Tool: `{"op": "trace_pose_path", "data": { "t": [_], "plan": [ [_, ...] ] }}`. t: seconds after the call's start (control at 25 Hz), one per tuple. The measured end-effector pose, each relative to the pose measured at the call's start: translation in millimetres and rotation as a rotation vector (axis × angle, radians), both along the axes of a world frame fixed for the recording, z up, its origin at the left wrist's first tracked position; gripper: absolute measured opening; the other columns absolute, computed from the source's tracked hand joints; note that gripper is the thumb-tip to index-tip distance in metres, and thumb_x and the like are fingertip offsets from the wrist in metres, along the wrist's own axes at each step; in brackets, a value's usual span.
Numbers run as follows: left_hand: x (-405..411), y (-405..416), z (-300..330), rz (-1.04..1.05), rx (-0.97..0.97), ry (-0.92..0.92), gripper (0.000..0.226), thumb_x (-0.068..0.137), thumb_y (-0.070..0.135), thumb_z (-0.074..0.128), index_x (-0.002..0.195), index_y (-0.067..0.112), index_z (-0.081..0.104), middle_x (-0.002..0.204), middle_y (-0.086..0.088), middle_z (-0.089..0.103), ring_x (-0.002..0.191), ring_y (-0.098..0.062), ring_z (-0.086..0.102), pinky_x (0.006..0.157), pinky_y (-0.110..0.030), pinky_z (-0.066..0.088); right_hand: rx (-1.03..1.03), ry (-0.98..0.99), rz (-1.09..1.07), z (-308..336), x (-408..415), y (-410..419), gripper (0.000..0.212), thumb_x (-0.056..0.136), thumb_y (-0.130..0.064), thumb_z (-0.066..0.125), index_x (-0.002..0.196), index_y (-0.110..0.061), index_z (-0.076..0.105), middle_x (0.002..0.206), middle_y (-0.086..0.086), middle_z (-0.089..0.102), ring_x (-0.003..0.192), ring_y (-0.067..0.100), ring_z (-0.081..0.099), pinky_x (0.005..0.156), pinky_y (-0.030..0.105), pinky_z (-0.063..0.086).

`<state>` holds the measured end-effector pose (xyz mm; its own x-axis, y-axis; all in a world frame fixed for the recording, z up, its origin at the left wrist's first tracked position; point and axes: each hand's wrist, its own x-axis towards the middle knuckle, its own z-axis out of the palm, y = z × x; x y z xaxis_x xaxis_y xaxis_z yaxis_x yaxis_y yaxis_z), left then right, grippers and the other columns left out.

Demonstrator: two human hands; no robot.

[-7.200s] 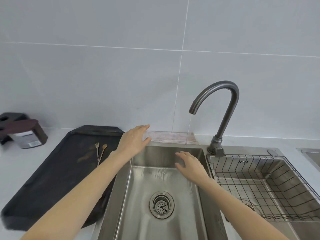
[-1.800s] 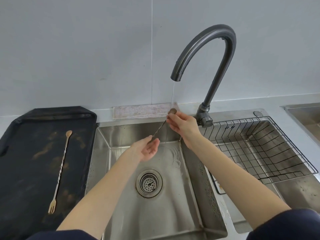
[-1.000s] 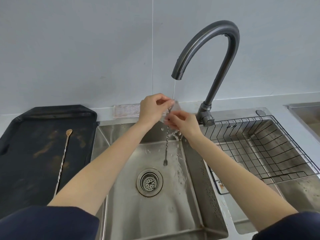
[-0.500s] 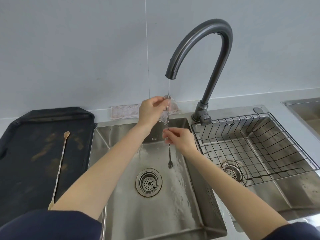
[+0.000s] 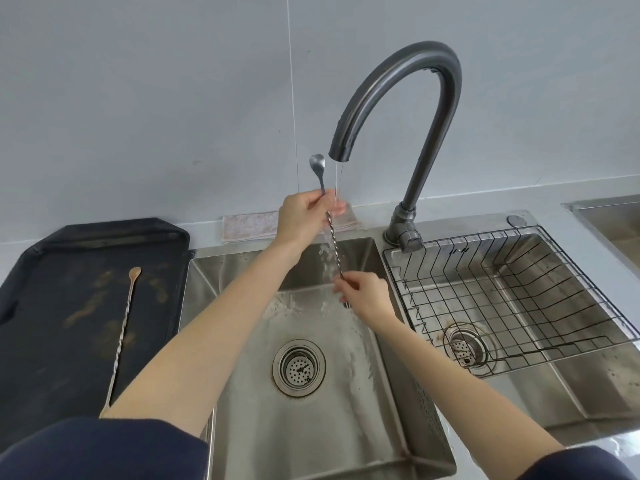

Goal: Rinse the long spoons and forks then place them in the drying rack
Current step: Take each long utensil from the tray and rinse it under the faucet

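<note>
The left hand pinches one silver long spoon-fork near its bowl; the right hand grips its lower end, under the faucet stream over the sink. One golden spoon-fork lies on the left black tray. One wire drying rack sits right.

You were facing a pale grey tiled wall with 1 thin vertical seam running down it. Below it lay a light countertop, with a steel sink set into it and part of another steel basin at your far right. A dark curved tap rose behind the sink. A folded pinkish cloth lay against the wall, and a black tray sat at your left. The light was soft and even.
</note>
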<state>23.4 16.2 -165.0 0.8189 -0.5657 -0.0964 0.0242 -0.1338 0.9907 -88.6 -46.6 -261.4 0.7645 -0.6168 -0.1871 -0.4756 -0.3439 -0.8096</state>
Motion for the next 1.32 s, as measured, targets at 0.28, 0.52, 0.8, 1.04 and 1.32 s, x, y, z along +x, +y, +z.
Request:
{"op": "trace_pose_path", "data": {
  "t": [0.28, 0.52, 0.8, 1.04, 1.32],
  "plan": [
    [-6, -4, 3, -0.17, 0.036, 0.028, 0.031, 0.098, 0.012, 0.037, 0.124, 0.003, 0.052, 0.115, -0.005, 0.064, 0.1, -0.014, 0.063, 0.092, -0.037, 0.05, -0.026, 0.192, 0.035, -20, -14, 3, 0.023, 0.093, -0.025, 0.053, 0.087, -0.01, 0.07, 0.07, 0.002, 0.064, 0.066, 0.013, 0.06, 0.069, 0.03, 0.05],
    [-9, -3, 5, -0.188, 0.099, -0.071, 0.03, 0.096, 0.021, 0.043, 0.11, 0.006, 0.064, 0.102, -0.011, 0.071, 0.066, 0.002, 0.067, 0.066, -0.012, 0.053, -0.037, 0.319, 0.01, -27, -19, 1, 0.026, 0.09, -0.032, 0.055, 0.082, -0.013, 0.07, 0.081, 0.008, 0.07, 0.078, 0.024, 0.062, 0.067, 0.031, 0.047],
    [6, 1, 20, -0.155, 0.024, -0.078, 0.036, 0.099, 0.014, 0.031, 0.13, -0.001, 0.043, 0.118, -0.013, 0.062, 0.1, -0.024, 0.063, 0.091, -0.034, 0.05, -0.13, 0.152, 0.017, -6, 1, -8, 0.022, 0.091, -0.028, 0.056, 0.1, -0.014, 0.071, 0.092, 0.009, 0.074, 0.073, 0.02, 0.061, 0.076, 0.035, 0.054],
    [25, 20, 5, 0.001, -0.101, 0.183, 0.017, 0.096, 0.015, 0.042, 0.098, 0.009, 0.058, 0.095, -0.006, 0.066, 0.08, -0.012, 0.066, 0.079, -0.021, 0.054, -0.111, -0.184, -0.049, 43, 19, -20, 0.018, 0.088, -0.024, 0.062, 0.094, -0.011, 0.073, 0.07, -0.004, 0.065, 0.057, 0.005, 0.055, 0.053, 0.002, 0.042],
    [29, 43, -21, 0.059, -0.226, 0.573, 0.018, 0.094, 0.015, 0.049, 0.082, 0.009, 0.06, 0.076, -0.006, 0.072, 0.069, -0.014, 0.072, 0.063, -0.02, 0.06, -0.544, -0.158, 0.109, 88, 25, -30, 0.018, 0.088, -0.021, 0.061, 0.098, -0.012, 0.073, 0.093, 0.008, 0.074, 0.083, 0.023, 0.066, 0.083, 0.039, 0.052]
  ]
}}
